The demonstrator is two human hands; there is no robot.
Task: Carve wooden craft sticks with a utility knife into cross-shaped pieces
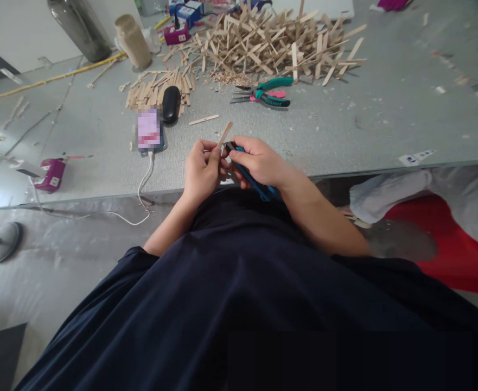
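My left hand (203, 169) pinches a wooden craft stick (224, 133), which points up and slightly right from between thumb and fingers. Wrapped round the blue handles of a pair of cutting pliers (250, 179) is my right hand (261, 161). The dark jaws of the pliers are at the stick, close to my left fingertips; whether they touch the wood I cannot tell. Both hands are at the table's front edge, before my dark shirt. A single loose craft stick (204, 120) lies just beyond them. Green-handled pliers (269, 92) rest farther back.
A big heap of craft sticks (271, 43) covers the back middle, with a smaller pile of sticks (151, 89) to its left. Nearby are a black case (171, 105), a phone (149, 130) on a white cable (144, 184), and a jar (133, 43). A red stool (442, 239) stands below right.
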